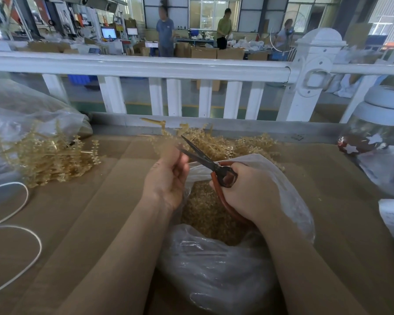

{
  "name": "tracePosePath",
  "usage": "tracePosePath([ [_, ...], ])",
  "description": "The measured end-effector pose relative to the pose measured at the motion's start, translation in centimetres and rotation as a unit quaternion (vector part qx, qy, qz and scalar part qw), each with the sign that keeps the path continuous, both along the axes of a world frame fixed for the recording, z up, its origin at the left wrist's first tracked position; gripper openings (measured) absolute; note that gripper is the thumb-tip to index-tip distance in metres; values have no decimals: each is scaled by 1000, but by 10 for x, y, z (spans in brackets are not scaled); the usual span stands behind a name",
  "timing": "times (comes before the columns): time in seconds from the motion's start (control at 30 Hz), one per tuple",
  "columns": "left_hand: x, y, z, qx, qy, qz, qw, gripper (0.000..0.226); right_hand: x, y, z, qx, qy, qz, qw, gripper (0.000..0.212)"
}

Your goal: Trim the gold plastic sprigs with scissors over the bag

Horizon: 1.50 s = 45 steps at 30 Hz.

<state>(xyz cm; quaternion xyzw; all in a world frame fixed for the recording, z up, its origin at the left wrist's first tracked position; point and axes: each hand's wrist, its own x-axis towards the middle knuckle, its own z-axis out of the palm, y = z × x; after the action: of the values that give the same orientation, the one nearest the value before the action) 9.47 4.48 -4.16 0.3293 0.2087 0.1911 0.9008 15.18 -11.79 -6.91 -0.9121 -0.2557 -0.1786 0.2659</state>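
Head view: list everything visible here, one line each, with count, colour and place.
Scissors: one, dark blades open, red handles, over the bag.
Bag: one, clear plastic, centre, gold trimmings inside.
Sprig piles: two, gold; left pile spilling from a second clear bag, far pile behind the hands.
Cardboard: brown, covers the work surface.
Cord: white, looped, left edge.
Jar: one, clear, white lid, red band with white stars, right.
Fence: white, behind the surface.
People: three, standing among boxes in the background.
Left hand: fingers curled on a blurred sprig at the blades.
Right hand: grips the scissor handles.
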Motion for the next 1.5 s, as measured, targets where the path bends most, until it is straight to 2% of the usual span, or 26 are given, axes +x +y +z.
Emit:
tracePosePath([
  [0.23,-1,-3,1,43,-19,-40,998,22,2,0,-2,7,-2,-5,1000,36],
  [0.57,0,-2,-3,125,-41,-58,990,22,2,-2,-2,13,-3,-2,1000,42],
  [0.97,0,-2,-4,116,-44,-47,991,22,-2,1,3,9,-32,-15,999,49],
  [1.2,1,0,-4,110,-47,-47,992,18,-7,2,7,13,-17,6,1000,68],
  [1.5,0,0,-3,110,-53,-47,991,16,-8,3,7,10,-23,4,1000,70],
])
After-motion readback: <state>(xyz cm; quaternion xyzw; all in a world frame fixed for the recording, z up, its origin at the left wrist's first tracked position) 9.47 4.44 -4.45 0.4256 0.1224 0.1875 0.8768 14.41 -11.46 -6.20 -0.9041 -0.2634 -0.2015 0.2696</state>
